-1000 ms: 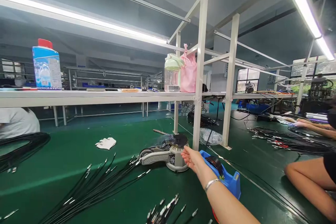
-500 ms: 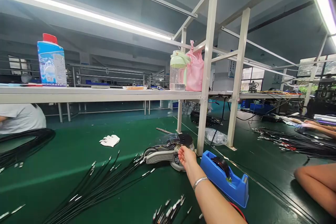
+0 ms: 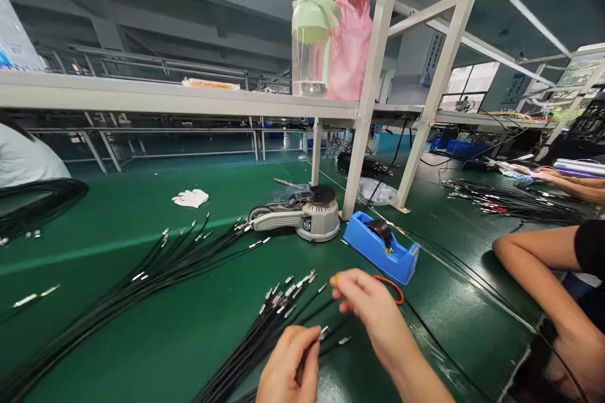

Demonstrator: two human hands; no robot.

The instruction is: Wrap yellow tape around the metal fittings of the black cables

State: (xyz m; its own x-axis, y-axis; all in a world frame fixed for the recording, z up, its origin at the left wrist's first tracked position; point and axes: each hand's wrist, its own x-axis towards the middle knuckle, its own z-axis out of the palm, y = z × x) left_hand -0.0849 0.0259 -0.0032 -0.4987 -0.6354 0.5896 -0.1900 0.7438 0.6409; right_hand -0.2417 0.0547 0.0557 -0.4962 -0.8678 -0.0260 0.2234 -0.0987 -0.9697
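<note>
My left hand [image 3: 289,365] sits low in the view, fingers pinched around a black cable with a metal tip [image 3: 323,333]. Just right of that tip hovers my right hand [image 3: 373,310], blurred by motion; its fingertips seem to pinch a small yellowish piece that I cannot make out. A bundle of black cables with metal ends [image 3: 278,308] lies on the green table [image 3: 118,327] under both hands. Behind them stand a grey tape dispenser machine [image 3: 302,219] and a blue tape dispenser [image 3: 380,245].
A larger spread of black cables [image 3: 155,264] lies at left, a white glove [image 3: 190,198] behind it. A shelf [image 3: 142,97] on white posts carries a clear bottle [image 3: 309,44] and pink bag [image 3: 352,38]. Another person's arm [image 3: 534,264] rests at right, more cables [image 3: 510,204] beyond.
My right hand has left the grey tape machine and come back toward me, near the cable tip. My left hand has come into view holding a cable. The view has tilted down.
</note>
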